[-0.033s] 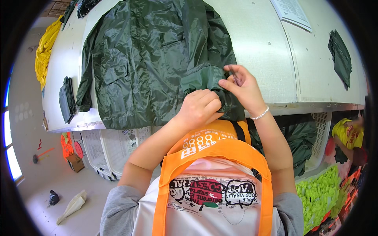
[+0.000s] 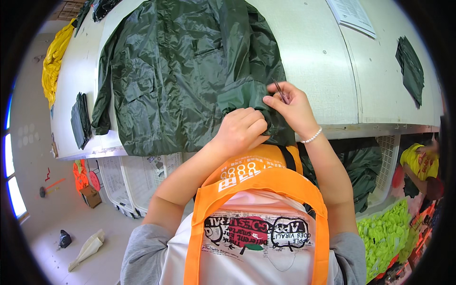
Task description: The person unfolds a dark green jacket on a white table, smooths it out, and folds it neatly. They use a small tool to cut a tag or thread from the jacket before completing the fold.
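A dark green, shiny raincoat jacket point(image 2: 161, 85) lies spread on the white table, its lower edge by me. One sleeve is folded back so that its cuff point(image 2: 256, 91) lies over the jacket's right side. My left hand point(image 2: 241, 129) is closed on the fabric just below that cuff, its fingertips partly hidden. At the cuff's right end is my right hand point(image 2: 295, 107), its thumb near the fabric edge. It holds small, dark metal thread snips point(image 2: 279, 89), two thin blades pointing up and left; the palm hides the rest.
Folded dark green garments lie on the table's left point(image 2: 81, 121) and far right point(image 2: 410, 71). A paper sheet point(image 2: 352, 16) is at the back. White plastic baskets point(image 2: 135, 183) stand under the table edge. Another person in yellow point(image 2: 420, 161) is at right, near bright green garments point(image 2: 387, 232).
My right hand has shifted slightly downward, and the snips have turned a little, their two blades showing more clearly. My left hand and the jacket look the same.
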Demonstrator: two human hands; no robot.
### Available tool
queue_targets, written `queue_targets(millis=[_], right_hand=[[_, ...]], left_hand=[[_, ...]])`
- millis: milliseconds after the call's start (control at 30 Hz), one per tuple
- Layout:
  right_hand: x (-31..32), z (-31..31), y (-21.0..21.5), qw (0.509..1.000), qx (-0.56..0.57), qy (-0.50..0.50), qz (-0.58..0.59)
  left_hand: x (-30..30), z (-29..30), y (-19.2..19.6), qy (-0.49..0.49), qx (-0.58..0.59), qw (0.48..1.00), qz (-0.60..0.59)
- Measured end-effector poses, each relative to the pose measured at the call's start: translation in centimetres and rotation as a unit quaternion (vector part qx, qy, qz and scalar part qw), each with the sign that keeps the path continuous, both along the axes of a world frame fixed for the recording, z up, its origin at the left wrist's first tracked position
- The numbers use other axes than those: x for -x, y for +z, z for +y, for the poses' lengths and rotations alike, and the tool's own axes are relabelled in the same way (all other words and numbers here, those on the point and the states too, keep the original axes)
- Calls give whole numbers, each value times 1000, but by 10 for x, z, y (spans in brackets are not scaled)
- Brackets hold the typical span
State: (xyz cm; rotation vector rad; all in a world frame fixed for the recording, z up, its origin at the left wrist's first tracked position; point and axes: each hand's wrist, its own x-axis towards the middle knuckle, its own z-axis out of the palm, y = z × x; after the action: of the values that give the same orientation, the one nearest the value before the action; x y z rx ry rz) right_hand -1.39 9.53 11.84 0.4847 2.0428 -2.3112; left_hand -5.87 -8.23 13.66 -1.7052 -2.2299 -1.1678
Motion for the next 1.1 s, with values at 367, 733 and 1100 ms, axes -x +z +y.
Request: queue_targets(millis=[367, 733, 1100], right_hand=[[2, 8, 5, 997, -78, 25, -1], [19, 43, -4, 951, -260, -152, 64], [4, 6, -7, 925, -377, 33, 27]], left_hand=[[51, 20, -36, 93, 37, 977, -188], [70, 34, -43, 149, 64, 882, -443], [76, 34, -47, 118, 25, 889, -443]])
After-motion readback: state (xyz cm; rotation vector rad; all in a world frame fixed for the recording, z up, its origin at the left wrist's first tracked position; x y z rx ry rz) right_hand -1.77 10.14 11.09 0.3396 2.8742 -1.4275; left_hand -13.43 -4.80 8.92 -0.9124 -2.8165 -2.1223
